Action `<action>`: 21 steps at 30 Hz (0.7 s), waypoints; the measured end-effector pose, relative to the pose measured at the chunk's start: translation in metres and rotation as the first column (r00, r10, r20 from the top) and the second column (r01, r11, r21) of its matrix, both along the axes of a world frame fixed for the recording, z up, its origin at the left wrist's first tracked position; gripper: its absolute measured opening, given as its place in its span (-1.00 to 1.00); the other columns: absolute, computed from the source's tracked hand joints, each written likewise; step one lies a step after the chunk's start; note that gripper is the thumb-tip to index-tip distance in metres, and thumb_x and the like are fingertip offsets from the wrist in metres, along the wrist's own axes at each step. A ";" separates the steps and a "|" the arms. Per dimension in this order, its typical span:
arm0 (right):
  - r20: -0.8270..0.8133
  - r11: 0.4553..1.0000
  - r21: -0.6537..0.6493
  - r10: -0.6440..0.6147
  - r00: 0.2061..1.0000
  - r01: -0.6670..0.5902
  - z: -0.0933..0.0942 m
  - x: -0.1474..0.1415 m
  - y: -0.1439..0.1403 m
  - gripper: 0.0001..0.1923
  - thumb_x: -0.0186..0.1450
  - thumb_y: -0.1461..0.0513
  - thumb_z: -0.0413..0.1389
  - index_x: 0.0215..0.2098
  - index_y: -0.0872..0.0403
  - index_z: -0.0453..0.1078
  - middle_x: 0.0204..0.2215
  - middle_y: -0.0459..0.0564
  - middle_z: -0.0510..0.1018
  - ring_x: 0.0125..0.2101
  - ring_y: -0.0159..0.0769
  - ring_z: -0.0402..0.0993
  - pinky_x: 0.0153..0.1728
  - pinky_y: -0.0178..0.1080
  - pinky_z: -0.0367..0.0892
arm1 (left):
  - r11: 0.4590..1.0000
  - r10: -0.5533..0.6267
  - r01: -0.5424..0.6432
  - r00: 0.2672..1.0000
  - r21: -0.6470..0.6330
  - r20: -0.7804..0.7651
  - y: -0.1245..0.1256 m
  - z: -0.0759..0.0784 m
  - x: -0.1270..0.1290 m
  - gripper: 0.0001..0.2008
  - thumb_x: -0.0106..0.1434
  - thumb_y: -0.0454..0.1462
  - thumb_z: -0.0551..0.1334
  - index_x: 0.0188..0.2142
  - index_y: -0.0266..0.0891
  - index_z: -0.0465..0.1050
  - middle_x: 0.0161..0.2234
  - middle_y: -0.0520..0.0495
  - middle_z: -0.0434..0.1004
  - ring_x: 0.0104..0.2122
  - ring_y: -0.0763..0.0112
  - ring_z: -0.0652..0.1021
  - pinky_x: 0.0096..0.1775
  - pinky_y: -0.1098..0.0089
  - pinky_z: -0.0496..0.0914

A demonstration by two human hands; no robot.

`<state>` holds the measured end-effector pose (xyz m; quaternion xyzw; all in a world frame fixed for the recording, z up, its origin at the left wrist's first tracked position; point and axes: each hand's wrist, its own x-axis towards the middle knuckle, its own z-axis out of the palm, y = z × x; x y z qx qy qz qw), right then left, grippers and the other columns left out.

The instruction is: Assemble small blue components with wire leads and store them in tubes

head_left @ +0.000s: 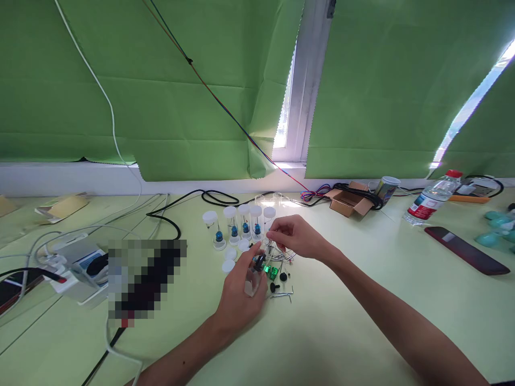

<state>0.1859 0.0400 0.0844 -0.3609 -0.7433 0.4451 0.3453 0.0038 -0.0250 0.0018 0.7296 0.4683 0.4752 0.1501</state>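
Observation:
My left hand [238,292] is wrapped round a clear plastic tube [252,283] with a black part [259,262] at its upper end. Close above the tube's mouth, my right hand [295,237] has its thumb and fingertips pinched together on something thin, too small to name. Behind both hands stand several capped clear tubes [219,224] with blue parts inside. White caps [228,266] lie to the left of the tube. Beside my left hand are a green part [272,273], black knobs [283,276], L-shaped hex keys [285,294] and thin metal pieces [287,256].
A white power strip [80,289] with tangled cables lies left, near a blurred dark area. Towards the back right are an open cardboard box [349,202], a can [387,190] and a water bottle [430,199]. A dark red flat object [466,251] lies right.

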 end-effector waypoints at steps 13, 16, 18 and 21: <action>-0.043 1.000 -0.008 0.015 0.999 -0.015 0.004 0.001 0.001 -0.69 0.23 0.01 0.18 -0.42 0.11 0.39 -0.65 -0.15 0.38 -0.63 -0.45 0.28 -0.58 -0.35 0.18 | 0.997 -0.003 0.006 0.999 0.079 -0.038 0.000 0.001 -0.001 -0.47 0.25 -0.35 0.17 0.20 -0.07 0.18 -0.03 -0.08 0.48 -0.45 0.54 0.43 -0.33 0.42 0.45; -0.052 1.000 -0.006 0.014 0.999 -0.014 0.004 0.002 0.002 -0.69 0.22 0.02 0.19 -0.40 0.10 0.40 -0.64 -0.15 0.39 -0.62 -0.45 0.29 -0.58 -0.34 0.19 | 0.994 0.006 0.000 0.999 0.112 -0.049 0.001 0.001 -0.001 -0.48 0.25 -0.37 0.17 0.19 -0.07 0.18 -0.06 -0.08 0.48 -0.42 0.52 0.45 -0.33 0.44 0.44; -0.057 1.000 -0.008 0.006 0.998 -0.007 0.004 0.003 0.003 -0.70 0.22 0.02 0.20 -0.39 0.10 0.40 -0.64 -0.16 0.39 -0.62 -0.44 0.30 -0.58 -0.35 0.19 | 0.991 0.009 -0.002 0.999 0.130 -0.053 0.001 0.002 -0.001 -0.50 0.26 -0.38 0.16 0.18 -0.08 0.20 -0.07 -0.08 0.47 -0.42 0.53 0.45 -0.33 0.44 0.43; -0.066 1.000 -0.010 -0.004 0.998 0.004 0.003 0.004 0.004 -0.70 0.20 0.02 0.22 -0.39 0.11 0.41 -0.64 -0.16 0.39 -0.61 -0.44 0.32 -0.59 -0.36 0.18 | 0.988 0.011 -0.001 0.998 0.157 -0.065 0.001 0.002 -0.001 -0.51 0.26 -0.39 0.16 0.17 -0.10 0.21 -0.07 -0.09 0.47 -0.40 0.52 0.46 -0.33 0.45 0.43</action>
